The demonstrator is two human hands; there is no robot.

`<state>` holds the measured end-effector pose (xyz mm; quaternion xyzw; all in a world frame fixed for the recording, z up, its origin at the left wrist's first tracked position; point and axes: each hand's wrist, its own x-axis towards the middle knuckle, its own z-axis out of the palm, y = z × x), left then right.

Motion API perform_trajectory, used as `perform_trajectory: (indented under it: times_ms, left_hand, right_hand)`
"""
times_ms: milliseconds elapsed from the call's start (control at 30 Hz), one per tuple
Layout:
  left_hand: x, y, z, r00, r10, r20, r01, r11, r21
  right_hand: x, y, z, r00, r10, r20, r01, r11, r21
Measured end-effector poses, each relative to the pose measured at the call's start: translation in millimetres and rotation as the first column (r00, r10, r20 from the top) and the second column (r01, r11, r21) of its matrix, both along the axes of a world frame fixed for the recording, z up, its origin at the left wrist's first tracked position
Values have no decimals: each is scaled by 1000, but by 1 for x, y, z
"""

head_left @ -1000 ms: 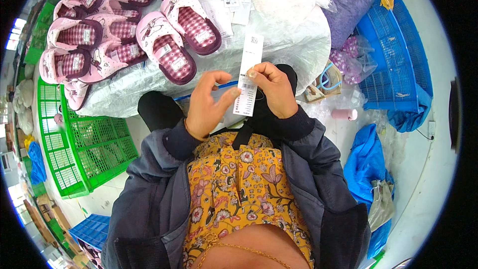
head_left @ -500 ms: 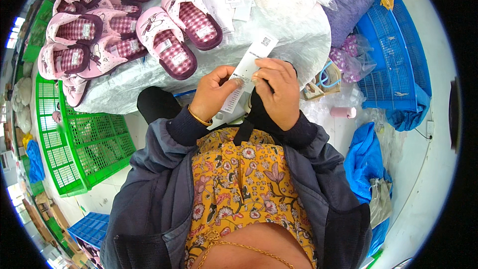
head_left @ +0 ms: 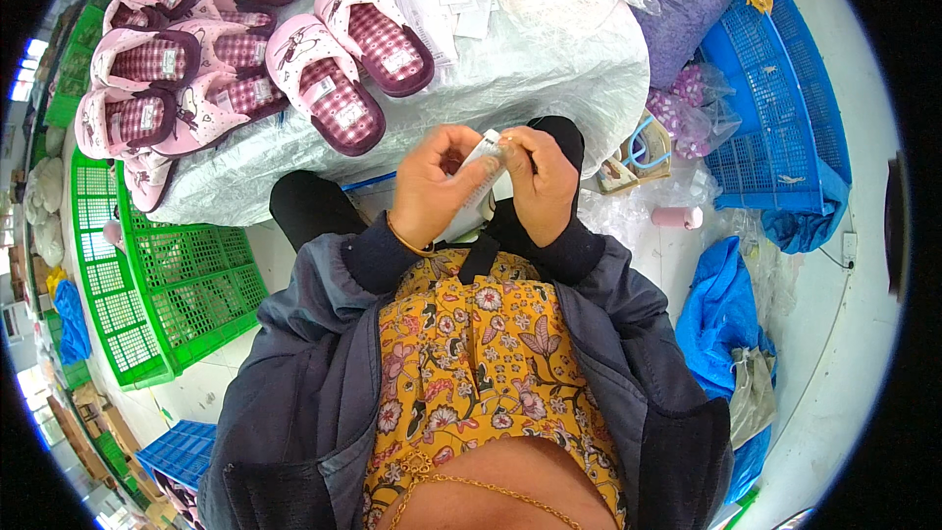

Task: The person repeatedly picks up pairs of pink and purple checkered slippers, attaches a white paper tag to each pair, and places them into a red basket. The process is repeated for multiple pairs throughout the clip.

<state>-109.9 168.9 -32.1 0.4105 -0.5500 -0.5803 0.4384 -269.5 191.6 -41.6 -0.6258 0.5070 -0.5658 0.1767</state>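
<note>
Near the table's front edge, my left hand (head_left: 429, 188) is closed around a white printed paper label (head_left: 480, 156), thumb across its face. My right hand (head_left: 542, 182) pinches the upper end of the label with thumb and fingers. Only a short piece of the paper shows; it looks folded, and the rest is hidden by my fingers. Just beyond my left hand lies a pair of pink slippers (head_left: 339, 100) with maroon checked insoles. More slippers (head_left: 147, 59) of the same kind are crowded at the far left.
A silvery plastic sheet (head_left: 432, 108) covers the table. White tags (head_left: 471, 12) lie at its back. Green crates (head_left: 201, 270) stand at left and blue baskets (head_left: 760, 137) at right. Beside the table's right edge is a small box (head_left: 643, 159); a pink roll (head_left: 677, 218) lies on the floor.
The long label stretched between my hands has become a short, folded-looking piece. Both hands have drawn closer together, and my right hand has moved slightly to the left.
</note>
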Motion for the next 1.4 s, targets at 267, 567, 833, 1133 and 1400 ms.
perform_trajectory:
  times_ms: [267,567,833,1133,1400]
  left_hand:
    - [11,-19,-6,990,-114,83,110,993,49]
    - [10,-19,-8,997,-29,77,28,1000,9]
    - [10,-14,2,992,-10,125,22,995,-96]
    - [9,-12,-1,994,10,113,5,991,-137]
    - [8,-12,-1,986,33,166,1,979,-202]
  right_hand:
    - [-2,-5,9,990,93,107,-111,977,183]
    - [-13,4,30,763,92,640,-498,714,492]
    - [-10,2,25,716,50,696,-532,686,497]
    - [-11,1,26,704,46,709,-547,672,500]
    - [-14,2,19,661,72,747,-593,660,461]
